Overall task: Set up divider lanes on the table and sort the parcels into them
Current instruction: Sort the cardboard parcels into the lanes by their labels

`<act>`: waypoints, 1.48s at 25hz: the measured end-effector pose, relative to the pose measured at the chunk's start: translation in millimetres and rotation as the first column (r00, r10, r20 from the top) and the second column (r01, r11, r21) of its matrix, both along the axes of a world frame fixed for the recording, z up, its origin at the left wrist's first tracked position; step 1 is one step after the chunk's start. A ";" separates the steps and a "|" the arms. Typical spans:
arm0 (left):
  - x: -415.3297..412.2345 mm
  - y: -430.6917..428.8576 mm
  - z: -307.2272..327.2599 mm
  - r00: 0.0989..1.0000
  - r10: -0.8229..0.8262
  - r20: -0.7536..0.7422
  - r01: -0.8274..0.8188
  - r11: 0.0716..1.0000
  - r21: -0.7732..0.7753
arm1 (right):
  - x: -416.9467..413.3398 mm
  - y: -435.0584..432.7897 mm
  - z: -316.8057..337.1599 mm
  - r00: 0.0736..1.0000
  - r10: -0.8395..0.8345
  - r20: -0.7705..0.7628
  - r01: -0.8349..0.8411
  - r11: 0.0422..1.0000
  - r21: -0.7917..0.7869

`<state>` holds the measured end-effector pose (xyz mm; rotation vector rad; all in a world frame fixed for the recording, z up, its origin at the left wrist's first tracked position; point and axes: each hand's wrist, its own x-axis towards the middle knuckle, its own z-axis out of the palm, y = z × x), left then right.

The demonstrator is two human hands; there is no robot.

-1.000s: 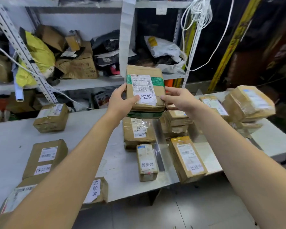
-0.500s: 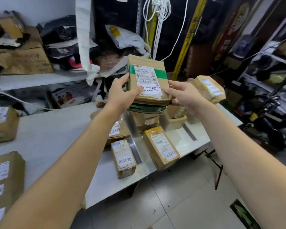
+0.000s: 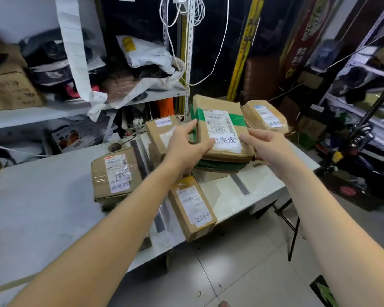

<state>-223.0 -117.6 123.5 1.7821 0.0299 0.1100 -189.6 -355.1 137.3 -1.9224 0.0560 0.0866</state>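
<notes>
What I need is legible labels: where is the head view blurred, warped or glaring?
Head view: the label on the green-taped parcel is legible; the cardboard box at far left is motion-smeared; the right-hand shelving leans from wide-angle distortion; the table shows sheen at right.

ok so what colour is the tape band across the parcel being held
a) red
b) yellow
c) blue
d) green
d: the parcel held between the left hand and the right hand has a green band running across its top behind the label.
</notes>
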 end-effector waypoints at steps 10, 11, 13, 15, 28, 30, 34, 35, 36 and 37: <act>-3.9 -162.7 -78.5 0.978 0.199 -0.063 -0.189 0.972 0.140 | 34.6 -160.7 -71.7 0.979 0.163 -0.120 -0.153 0.984 0.089; -5.4 -173.3 -87.0 0.973 0.217 -0.084 -0.204 0.969 0.140 | 35.1 -170.1 -78.6 0.976 0.167 -0.141 -0.155 0.984 0.093; -9.2 -190.1 -98.7 0.958 0.249 -0.140 -0.230 0.963 0.137 | 36.4 -182.5 -91.1 0.972 0.178 -0.156 -0.165 0.982 0.097; -9.3 -202.4 -109.4 0.942 0.276 -0.192 -0.251 0.957 0.142 | 40.1 -190.4 -103.0 0.968 0.192 -0.161 -0.178 0.979 0.098; -6.4 -207.1 -169.3 0.850 0.313 -0.423 -0.329 0.944 0.037 | 57.9 -168.4 -179.4 0.927 0.274 -0.257 -0.285 0.959 -0.008; -3.8 -208.7 -181.7 0.830 0.299 -0.471 -0.335 0.942 0.008 | 58.4 -163.5 -190.6 0.920 0.279 -0.274 -0.300 0.953 -0.037; -0.1 -213.7 -208.6 0.799 0.275 -0.534 -0.351 0.935 -0.044 | 56.7 -157.3 -215.2 0.917 0.266 -0.297 -0.286 0.958 -0.028; 1.1 -214.4 -214.7 0.793 0.281 -0.540 -0.361 0.931 -0.046 | 56.1 -155.6 -220.6 0.916 0.261 -0.305 -0.281 0.960 -0.022; 2.2 -215.3 -220.1 0.785 0.288 -0.548 -0.372 0.927 -0.046 | 55.4 -154.1 -225.3 0.915 0.255 -0.313 -0.275 0.961 -0.021; 3.5 -216.1 -225.2 0.776 0.295 -0.558 -0.384 0.922 -0.046 | 54.6 -152.6 -230.0 0.915 0.248 -0.319 -0.270 0.963 -0.025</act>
